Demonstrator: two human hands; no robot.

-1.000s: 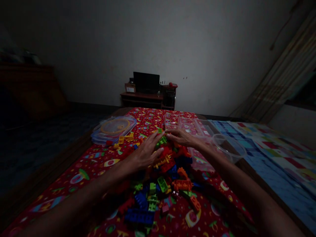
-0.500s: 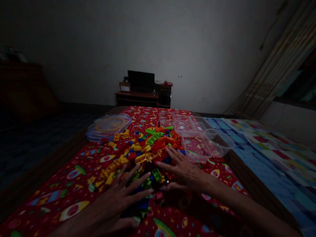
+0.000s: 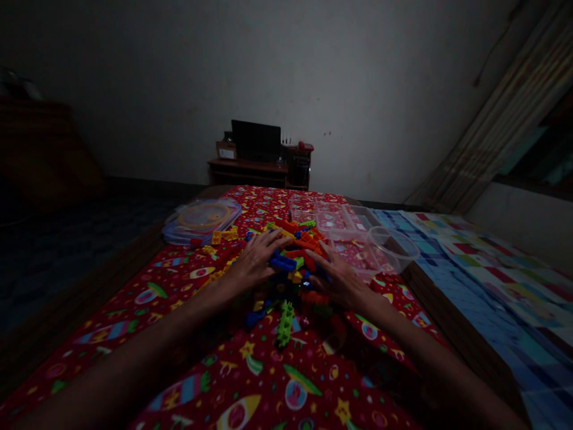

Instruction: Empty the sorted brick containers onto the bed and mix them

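A heap of small plastic building bricks (image 3: 293, 257), red, orange, yellow, green and blue, lies on a red patterned cloth (image 3: 277, 382). My left hand (image 3: 255, 260) rests flat on the left side of the heap with its fingers spread. My right hand (image 3: 340, 280) lies on the right side, fingers stretched out toward the heap. Neither hand grips a brick. A green brick (image 3: 285, 322) lies apart at the near edge of the heap.
Clear plastic boxes (image 3: 353, 236) and a round clear tub (image 3: 394, 248) stand right of the heap. A stack of clear lids (image 3: 201, 220) lies at the left. A blue chequered cloth (image 3: 483, 280) covers the surface to the right. A low shelf with a dark screen (image 3: 256, 141) stands by the far wall.
Both hands have moved forward again from near me onto the heap, one on each side. The bricks are bunched more tightly between them.
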